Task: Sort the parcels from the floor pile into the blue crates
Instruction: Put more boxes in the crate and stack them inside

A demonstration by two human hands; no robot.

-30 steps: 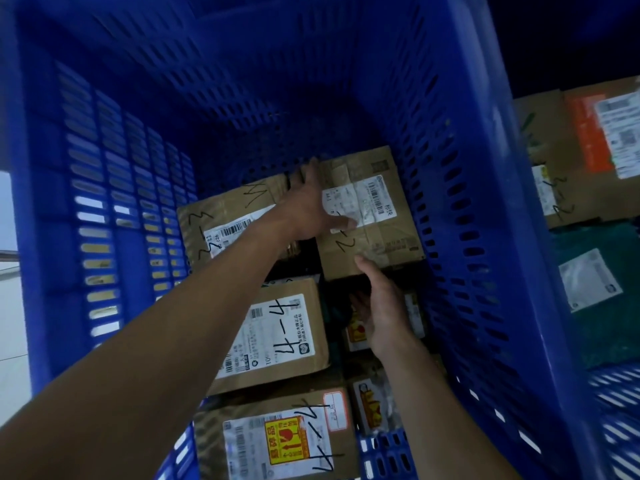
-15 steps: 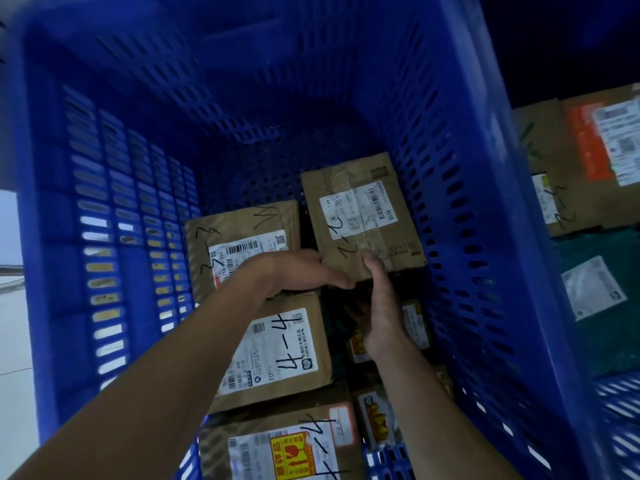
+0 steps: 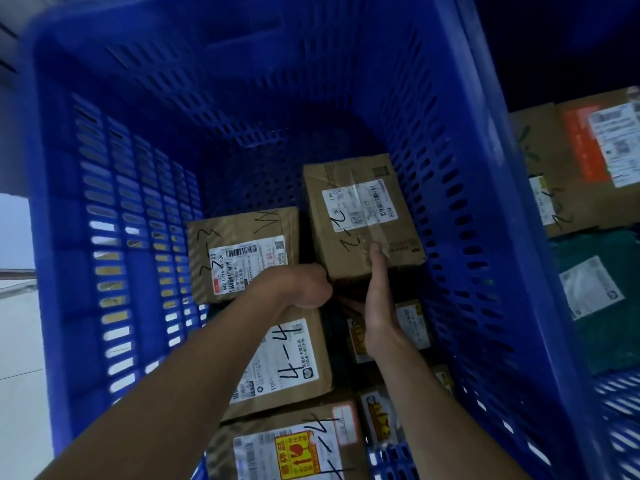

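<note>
While both hands are down inside the blue crate (image 3: 242, 98), the sorting looks well under way to me. Several parcels already lie on its bottom: one marked 3-3 (image 3: 242, 254), one marked 4-4 (image 3: 287, 355), and one with a yellow sticker (image 3: 287, 448). The parcel marked 2-2 (image 3: 360, 220) sits by the right wall, tipped up on things beneath it. The right hand (image 3: 377, 299) lies flat with straight fingers against its near edge. The left hand (image 3: 298, 287) is curled at its near-left corner, though I cannot tell whether it grips the box. I judge this one is just being settled. More parcels (image 3: 571, 168) show to the right. The floor pile is out of sight, so I cannot say what remains.
</note>
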